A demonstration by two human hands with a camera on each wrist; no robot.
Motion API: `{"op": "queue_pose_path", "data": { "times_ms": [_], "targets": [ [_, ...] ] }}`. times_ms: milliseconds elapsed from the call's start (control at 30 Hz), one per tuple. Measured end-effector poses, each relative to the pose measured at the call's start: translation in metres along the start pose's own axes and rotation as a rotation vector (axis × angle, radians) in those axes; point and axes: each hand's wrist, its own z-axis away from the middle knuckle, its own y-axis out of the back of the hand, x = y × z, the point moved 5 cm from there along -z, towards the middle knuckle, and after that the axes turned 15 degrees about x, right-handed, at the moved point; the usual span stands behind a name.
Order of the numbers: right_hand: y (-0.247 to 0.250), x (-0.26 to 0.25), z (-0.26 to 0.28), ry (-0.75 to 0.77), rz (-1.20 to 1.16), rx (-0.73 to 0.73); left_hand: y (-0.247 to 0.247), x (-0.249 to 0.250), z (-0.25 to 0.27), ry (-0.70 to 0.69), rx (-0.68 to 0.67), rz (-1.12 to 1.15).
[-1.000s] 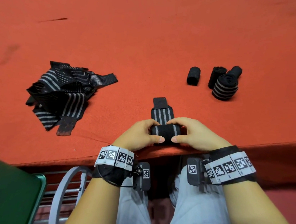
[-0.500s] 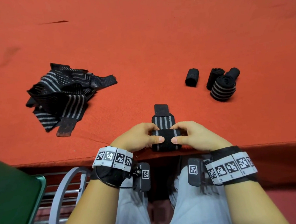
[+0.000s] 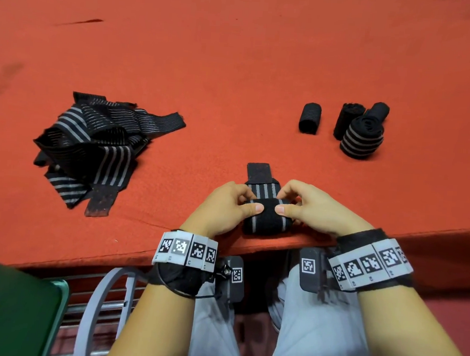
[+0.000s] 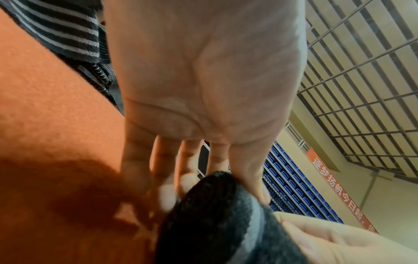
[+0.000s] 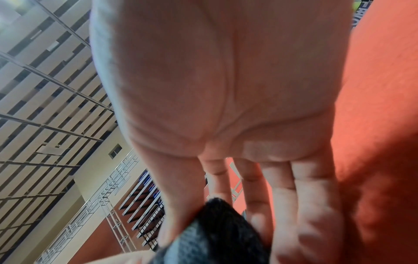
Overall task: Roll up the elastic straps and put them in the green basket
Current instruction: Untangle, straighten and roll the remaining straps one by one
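A black strap with grey stripes lies at the red table's near edge, mostly wound into a roll, its free end pointing away from me. My left hand grips the roll's left end and my right hand grips its right end, both thumbs on top. The wrist views show the roll pinched between thumb and fingers. A heap of loose striped straps lies at the left. Several finished rolls stand at the right. The green basket is at the lower left, below table level.
The red table stretches far ahead. A grey metal ring and bars sit beside the basket under the table edge. My knees in grey trousers are below the table.
The roll has grown and moved away from me along the strap, leaving a shorter free end. Both hands stayed on its ends, thumbs now closer together on top.
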Motion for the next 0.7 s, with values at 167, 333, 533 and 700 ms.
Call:
{"op": "queue_pose_path", "data": {
  "times_ms": [167,333,533,700],
  "targets": [
    [-0.003,0.004,-0.006,0.000,-0.015,0.014,-0.001,0.008,-0.002,-0.177,0.164,0.025],
    [-0.004,0.001,-0.010,0.010,-0.033,0.057,0.001,0.005,0.004,-0.176,0.058,-0.048],
    [0.002,-0.013,-0.011,0.126,0.082,0.152,0.002,0.005,-0.002,-0.152,0.003,-0.104],
    [0.000,-0.014,-0.005,0.179,0.062,0.010,0.001,0.003,-0.009,-0.190,-0.031,-0.188]
  ]
}}
